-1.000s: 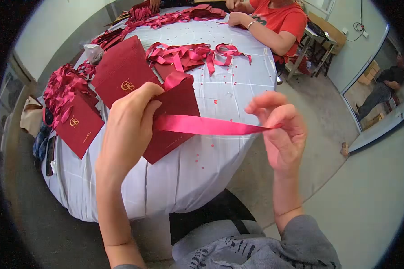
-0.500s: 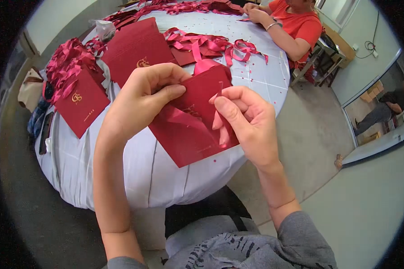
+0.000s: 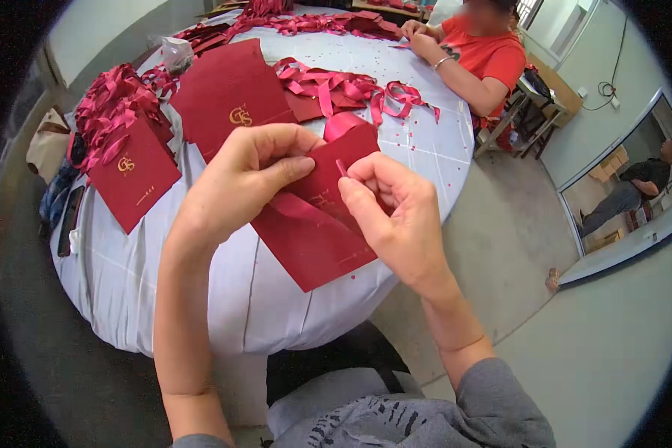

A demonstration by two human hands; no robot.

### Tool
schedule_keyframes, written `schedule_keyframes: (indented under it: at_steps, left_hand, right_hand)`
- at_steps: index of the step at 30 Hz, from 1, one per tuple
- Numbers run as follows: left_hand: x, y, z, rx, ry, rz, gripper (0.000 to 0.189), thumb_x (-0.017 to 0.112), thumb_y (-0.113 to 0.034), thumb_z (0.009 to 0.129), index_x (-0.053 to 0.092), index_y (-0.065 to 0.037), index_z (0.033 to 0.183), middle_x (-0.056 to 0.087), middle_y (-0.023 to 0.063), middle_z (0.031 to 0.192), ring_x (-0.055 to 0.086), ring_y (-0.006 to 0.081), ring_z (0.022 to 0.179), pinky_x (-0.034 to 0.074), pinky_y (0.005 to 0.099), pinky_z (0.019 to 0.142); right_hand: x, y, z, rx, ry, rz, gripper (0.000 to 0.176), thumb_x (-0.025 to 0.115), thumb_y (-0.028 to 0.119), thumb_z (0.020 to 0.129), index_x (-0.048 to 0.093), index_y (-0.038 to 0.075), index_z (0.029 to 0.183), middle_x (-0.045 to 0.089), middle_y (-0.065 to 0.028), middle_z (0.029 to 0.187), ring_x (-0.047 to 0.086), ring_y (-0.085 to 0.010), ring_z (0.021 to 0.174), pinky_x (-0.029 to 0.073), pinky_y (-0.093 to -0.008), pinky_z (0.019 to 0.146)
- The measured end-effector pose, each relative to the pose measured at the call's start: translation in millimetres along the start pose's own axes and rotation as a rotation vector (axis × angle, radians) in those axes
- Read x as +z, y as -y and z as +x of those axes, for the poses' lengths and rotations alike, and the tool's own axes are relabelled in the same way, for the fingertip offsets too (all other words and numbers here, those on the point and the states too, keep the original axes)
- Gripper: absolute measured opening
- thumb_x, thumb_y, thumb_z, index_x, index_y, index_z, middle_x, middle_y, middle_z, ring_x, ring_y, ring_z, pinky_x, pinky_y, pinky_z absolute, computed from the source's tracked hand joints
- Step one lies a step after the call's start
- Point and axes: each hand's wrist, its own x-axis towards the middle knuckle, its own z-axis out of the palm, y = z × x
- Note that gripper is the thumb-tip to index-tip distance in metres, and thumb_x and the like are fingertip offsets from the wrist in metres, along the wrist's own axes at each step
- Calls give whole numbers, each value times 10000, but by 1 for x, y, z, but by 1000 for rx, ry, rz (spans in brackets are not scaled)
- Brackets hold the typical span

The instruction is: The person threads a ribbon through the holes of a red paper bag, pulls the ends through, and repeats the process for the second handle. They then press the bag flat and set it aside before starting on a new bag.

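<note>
In the head view, my left hand (image 3: 235,179) grips the upper edge of a flat dark red paper bag (image 3: 310,261) with gold lettering, thumb on the near face. A red satin ribbon (image 3: 306,210) runs across the front of this bag. My right hand (image 3: 399,216) is closed in a pinch on the ribbon's end, which pokes out at the fingertips just in front of the bag. Its other fingers are curled, and they hide part of the ribbon. More ribbon loops behind the bag's top edge.
Beyond my hands, a stack of dark red bags (image 3: 228,82) lies on the white-covered round table (image 3: 276,321). Left of it sits a ribboned pile (image 3: 123,112); loose ribbons (image 3: 336,82) and red bits lie behind. A co-worker in a red shirt (image 3: 493,56) handles something across the table.
My right hand has shifted slightly left with the ribbon end, which now sticks out as a rolled tip. The bag has lowered a little; my left hand keeps its grip.
</note>
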Motion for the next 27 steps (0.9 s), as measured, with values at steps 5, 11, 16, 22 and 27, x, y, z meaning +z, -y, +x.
schedule_keyframes:
  at_steps: [5,11,16,22,27]
  left_hand:
    - [6,-7,-3,30,26,22,174,576,-15,844,600,38,1007,634,14,886,576,56,802,484,208,713]
    - [21,-15,-8,96,-134,145,173,651,3,770,622,49,935,648,33,818,572,65,764,474,213,684]
    - [32,-18,-12,291,-238,311,161,615,-11,767,616,26,923,655,125,780,635,146,705,486,263,641]
    - [38,-18,-14,480,-303,633,186,585,-20,745,602,-16,931,615,152,810,611,315,718,483,370,624]
    - [39,-18,-14,534,-301,721,220,587,-11,725,578,-13,945,588,139,796,587,318,724,466,394,627]
  right_hand:
    - [-1,1,0,-28,-6,-37,102,579,66,798,538,-17,756,528,-78,580,507,-87,546,420,-268,503]
    - [-4,7,-6,-2,-33,-10,91,571,55,800,543,-27,771,541,-63,592,504,-64,572,420,-253,514]
    - [-9,13,-7,41,-29,-6,88,567,48,799,536,-29,768,529,-43,590,475,-49,568,407,-250,506]
    - [-8,18,-4,-24,-51,-141,65,560,41,786,544,-16,759,520,-103,573,472,-104,498,395,-288,469]
    - [-8,18,2,-316,-83,-415,59,556,39,779,546,-16,760,525,-130,584,484,-146,484,402,-306,473]
